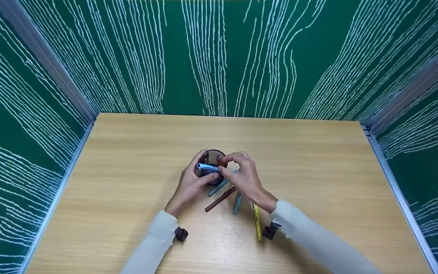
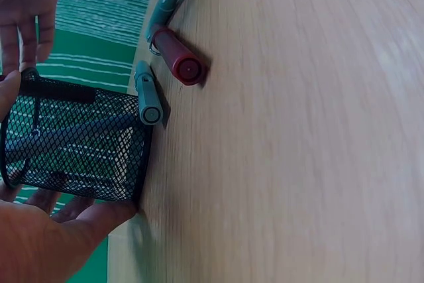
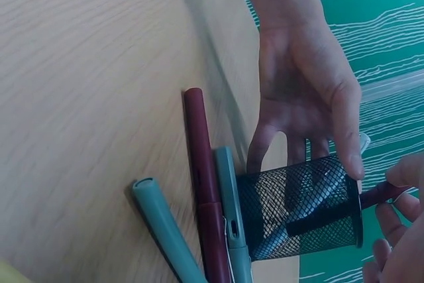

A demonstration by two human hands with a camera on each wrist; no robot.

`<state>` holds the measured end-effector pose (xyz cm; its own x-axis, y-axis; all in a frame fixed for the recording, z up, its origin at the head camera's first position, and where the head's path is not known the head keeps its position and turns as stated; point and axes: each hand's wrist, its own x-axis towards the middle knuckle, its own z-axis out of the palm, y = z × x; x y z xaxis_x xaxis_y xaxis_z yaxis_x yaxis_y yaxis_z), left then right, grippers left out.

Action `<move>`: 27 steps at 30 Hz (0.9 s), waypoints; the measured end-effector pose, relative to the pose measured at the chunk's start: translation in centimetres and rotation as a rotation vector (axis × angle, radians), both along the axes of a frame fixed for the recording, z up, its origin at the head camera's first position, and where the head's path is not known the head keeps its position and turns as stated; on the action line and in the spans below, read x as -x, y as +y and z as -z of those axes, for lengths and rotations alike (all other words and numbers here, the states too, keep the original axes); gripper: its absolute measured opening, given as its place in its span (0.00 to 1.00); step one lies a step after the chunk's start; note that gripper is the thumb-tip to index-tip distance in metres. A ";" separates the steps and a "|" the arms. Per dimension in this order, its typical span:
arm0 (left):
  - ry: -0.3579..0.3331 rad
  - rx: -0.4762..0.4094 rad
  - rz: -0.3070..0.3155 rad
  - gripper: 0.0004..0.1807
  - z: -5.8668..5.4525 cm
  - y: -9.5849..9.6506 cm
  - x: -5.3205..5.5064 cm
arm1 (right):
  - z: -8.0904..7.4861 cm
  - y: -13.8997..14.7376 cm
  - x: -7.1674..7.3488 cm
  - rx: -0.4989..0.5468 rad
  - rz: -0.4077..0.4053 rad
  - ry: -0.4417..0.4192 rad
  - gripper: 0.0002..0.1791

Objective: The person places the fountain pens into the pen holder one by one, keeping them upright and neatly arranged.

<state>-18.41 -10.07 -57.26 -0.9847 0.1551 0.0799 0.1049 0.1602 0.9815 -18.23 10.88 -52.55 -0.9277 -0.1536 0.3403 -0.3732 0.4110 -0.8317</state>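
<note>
A black mesh pen cup [image 1: 214, 155] stands on the table, and my left hand [image 1: 189, 184] grips it around the side. A light blue pen [image 1: 207, 166] leans inside with its end sticking out over the rim. At the cup's mouth my right hand [image 1: 246, 176] pinches a dark red pen [image 3: 376, 194], whose lower part shows through the mesh. Close to the cup lie a teal pen [image 1: 218, 187], another dark red pen [image 1: 219, 199] and a second teal pen [image 1: 237, 203]. My right fingers partly cover the pinched pen in the head view.
A yellow pen [image 1: 257, 223] lies near my right wrist. The wooden table [image 1: 135, 152] is bounded by green panels [image 1: 173, 76] with white wavy lines at the back and sides. Small black devices [image 1: 181, 234] sit at both wrists.
</note>
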 end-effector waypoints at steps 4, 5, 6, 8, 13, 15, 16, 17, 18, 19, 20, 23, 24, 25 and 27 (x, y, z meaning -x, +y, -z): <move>0.015 -0.029 0.010 0.48 0.1 0.0 0.1 | -0.3 0.6 -0.1 0.000 0.014 0.006 0.09; 0.016 -0.034 0.012 0.48 0.1 0.1 0.1 | -0.3 0.7 -0.1 0.001 0.018 0.006 0.08; 0.016 -0.038 0.014 0.48 0.1 0.1 0.1 | -0.4 0.8 -0.1 0.001 0.022 0.005 0.08; 0.014 -0.047 0.018 0.48 0.1 0.1 0.0 | -0.5 1.1 -0.2 -0.002 0.031 0.004 0.08; 0.005 -0.050 0.019 0.48 0.1 0.1 0.0 | -0.7 1.4 -0.2 -0.009 0.039 0.003 0.08; 0.002 -0.043 0.017 0.49 0.1 0.0 0.0 | -0.7 1.4 -0.2 -0.010 0.035 0.005 0.08; 0.002 -0.044 0.017 0.49 0.1 0.0 0.0 | -0.7 1.4 -0.1 -0.009 0.031 0.008 0.08; 0.000 -0.042 0.015 0.49 0.1 0.0 0.0 | -0.7 1.4 -0.1 -0.007 0.027 0.009 0.07; -0.003 -0.040 0.014 0.49 0.1 0.0 0.0 | -0.6 1.4 -0.1 -0.005 0.023 0.009 0.07; -0.005 -0.036 0.011 0.49 0.1 0.0 0.0 | -0.7 1.4 -0.1 -0.004 0.020 0.009 0.07; -0.006 -0.032 0.008 0.49 0.1 0.0 0.0 | -0.7 1.4 -0.1 -0.004 0.017 0.009 0.07; -0.011 -0.015 -0.001 0.49 0.1 0.0 0.0 | -0.8 1.5 -0.2 -0.007 0.015 0.010 0.07; -0.010 -0.010 -0.002 0.49 0.1 0.0 0.0 | -0.8 1.6 -0.2 -0.009 0.018 0.011 0.07; -0.009 -0.007 -0.004 0.49 0.1 0.0 0.0 | -0.9 1.7 -0.3 -0.010 0.020 0.014 0.07; -0.008 -0.011 -0.003 0.48 0.1 0.0 0.1 | -0.8 2.0 -0.4 -0.012 0.027 0.017 0.08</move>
<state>-18.47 -10.05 -57.36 -0.9858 0.1509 0.0734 0.0962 0.1499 0.9840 -17.87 12.89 -51.72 -0.9256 -0.1331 0.3544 -0.3761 0.4310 -0.8202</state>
